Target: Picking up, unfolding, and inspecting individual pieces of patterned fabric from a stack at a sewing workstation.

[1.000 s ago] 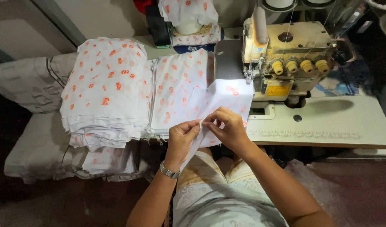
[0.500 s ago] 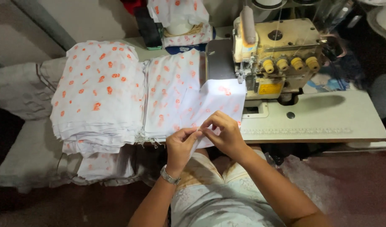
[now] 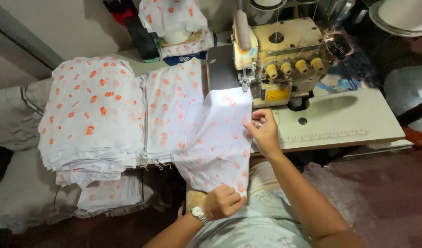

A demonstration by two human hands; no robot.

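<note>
A white fabric piece (image 3: 215, 138) with orange prints lies stretched from the yellowish sewing machine (image 3: 280, 59) down toward my lap. My right hand (image 3: 262, 131) pinches its right edge just in front of the machine's needle area. My left hand (image 3: 222, 202), with a wristwatch, grips the fabric's lower edge near my lap. The cloth is pulled taut between both hands.
Two tall stacks of the same printed fabric (image 3: 93, 115) sit on the table to the left. More printed cloth (image 3: 174, 18) is heaped behind the machine. The white table top (image 3: 348, 119) extends right. Thread cones (image 3: 404, 14) stand at the back right.
My hands, close together at the fabric's near edge before, have moved apart: the right hand went up toward the machine, the left down to my lap, spreading the cloth out.
</note>
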